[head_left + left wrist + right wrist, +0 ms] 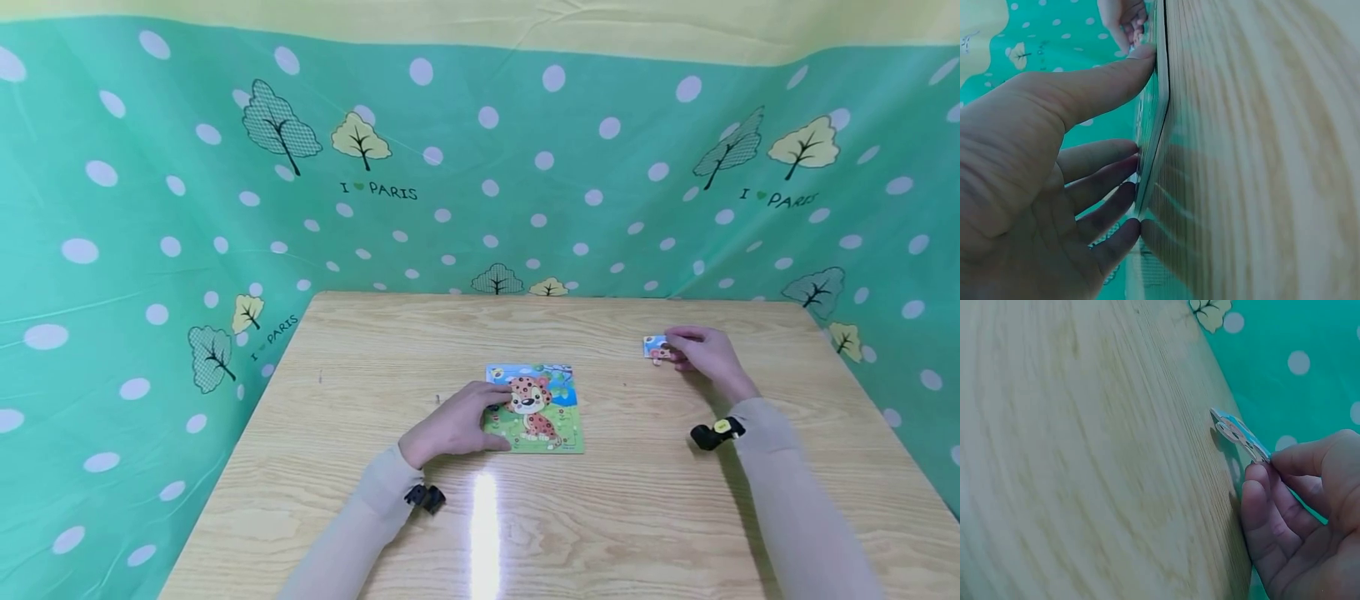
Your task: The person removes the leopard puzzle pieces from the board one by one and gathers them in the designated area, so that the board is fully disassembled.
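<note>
A square puzzle board (562,423) with a cartoon spotted cub on grass lies on the table near the middle. My left hand (457,421) rests at its left side, thumb and fingers spread over the edge; in the left wrist view the fingertips (1124,237) touch near the board's rim (1161,119). Off to the right, my right hand (708,354) pinches a small puzzle piece (654,344) between thumb and fingers. That puzzle piece (1238,431) shows blue and part of a spotted figure, and is tilted just above the wood in the right wrist view.
The pale wooden table (360,350) spreads on all sides of the board. A green dotted cloth (450,208) hangs behind and beside it. Each wrist carries a small black camera, such as the right one (708,436).
</note>
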Action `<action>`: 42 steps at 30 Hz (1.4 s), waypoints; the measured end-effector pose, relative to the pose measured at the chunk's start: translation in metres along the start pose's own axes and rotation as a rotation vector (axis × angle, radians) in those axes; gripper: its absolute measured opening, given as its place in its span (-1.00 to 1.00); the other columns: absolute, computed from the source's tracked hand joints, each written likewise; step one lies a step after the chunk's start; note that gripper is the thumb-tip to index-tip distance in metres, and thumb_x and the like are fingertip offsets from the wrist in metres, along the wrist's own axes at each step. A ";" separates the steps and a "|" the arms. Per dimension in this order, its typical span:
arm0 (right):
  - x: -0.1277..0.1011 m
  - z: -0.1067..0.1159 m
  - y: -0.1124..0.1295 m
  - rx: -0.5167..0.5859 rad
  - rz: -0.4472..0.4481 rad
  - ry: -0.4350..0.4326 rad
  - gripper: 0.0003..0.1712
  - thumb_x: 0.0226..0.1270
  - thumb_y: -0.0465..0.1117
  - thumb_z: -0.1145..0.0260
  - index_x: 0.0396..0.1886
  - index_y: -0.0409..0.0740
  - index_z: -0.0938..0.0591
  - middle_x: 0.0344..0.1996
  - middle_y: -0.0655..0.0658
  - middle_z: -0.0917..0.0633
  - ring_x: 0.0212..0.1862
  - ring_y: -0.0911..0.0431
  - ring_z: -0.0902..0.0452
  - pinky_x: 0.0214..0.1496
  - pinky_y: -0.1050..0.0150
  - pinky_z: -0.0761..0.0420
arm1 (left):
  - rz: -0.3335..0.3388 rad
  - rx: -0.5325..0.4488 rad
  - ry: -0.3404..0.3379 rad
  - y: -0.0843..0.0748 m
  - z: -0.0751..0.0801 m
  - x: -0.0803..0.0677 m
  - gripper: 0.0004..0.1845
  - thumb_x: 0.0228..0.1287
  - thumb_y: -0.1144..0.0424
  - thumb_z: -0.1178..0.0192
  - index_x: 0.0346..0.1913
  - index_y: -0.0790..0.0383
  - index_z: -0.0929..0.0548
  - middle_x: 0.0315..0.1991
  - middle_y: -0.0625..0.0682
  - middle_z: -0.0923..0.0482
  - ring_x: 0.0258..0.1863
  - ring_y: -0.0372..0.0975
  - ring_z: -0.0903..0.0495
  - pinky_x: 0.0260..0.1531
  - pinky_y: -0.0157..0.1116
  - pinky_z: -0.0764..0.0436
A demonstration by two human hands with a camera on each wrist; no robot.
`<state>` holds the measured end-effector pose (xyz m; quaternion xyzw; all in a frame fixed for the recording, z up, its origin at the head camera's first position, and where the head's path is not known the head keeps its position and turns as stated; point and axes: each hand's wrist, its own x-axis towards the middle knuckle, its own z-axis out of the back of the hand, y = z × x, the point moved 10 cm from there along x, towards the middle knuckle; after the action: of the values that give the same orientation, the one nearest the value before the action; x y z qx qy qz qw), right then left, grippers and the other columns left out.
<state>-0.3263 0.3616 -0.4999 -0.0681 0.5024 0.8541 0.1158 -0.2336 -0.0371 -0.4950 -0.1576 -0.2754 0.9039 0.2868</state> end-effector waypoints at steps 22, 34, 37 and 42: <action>0.004 0.017 -0.008 -0.146 0.030 -0.004 -0.44 0.71 -0.11 -0.13 0.41 -0.48 -0.51 -0.25 -0.03 -0.74 -0.35 0.35 -0.61 -0.27 0.41 -0.75 | -0.035 0.021 0.004 -0.010 0.001 -0.001 -0.31 0.32 0.08 -0.51 0.46 0.19 -0.58 0.57 0.03 -0.44 0.62 0.03 -0.31 0.65 0.03 -0.27; 0.006 0.016 -0.010 -0.170 0.032 -0.025 -0.42 0.69 -0.02 -0.18 0.38 -0.43 -0.57 -0.28 -0.06 -0.75 -0.34 0.30 -0.61 -0.29 0.38 -0.74 | -0.032 0.029 0.000 -0.009 0.001 0.000 -0.29 0.30 0.06 -0.52 0.47 0.19 -0.58 0.57 0.02 -0.45 0.62 0.03 -0.31 0.65 0.02 -0.27; 0.006 0.013 -0.010 -0.172 0.041 -0.016 -0.46 0.67 -0.04 -0.20 0.34 -0.40 -0.60 -0.27 -0.05 -0.75 -0.32 0.28 -0.62 -0.29 0.37 -0.73 | -0.034 0.030 -0.003 -0.009 0.001 0.000 -0.28 0.30 0.05 -0.52 0.47 0.19 -0.57 0.57 0.02 -0.45 0.62 0.03 -0.31 0.65 0.03 -0.27; 0.007 0.007 -0.008 -0.219 0.070 -0.008 -0.51 0.62 -0.07 -0.28 0.29 -0.35 -0.66 -0.16 -0.15 -0.79 -0.25 0.24 -0.62 -0.29 0.38 -0.68 | -0.036 0.027 -0.005 -0.008 0.002 -0.001 -0.27 0.29 0.05 -0.53 0.47 0.20 -0.57 0.56 0.03 -0.45 0.61 0.04 -0.31 0.65 0.03 -0.28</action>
<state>-0.3305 0.3727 -0.5051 -0.0593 0.4078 0.9076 0.0798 -0.2300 -0.0330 -0.4890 -0.1465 -0.2668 0.9026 0.3046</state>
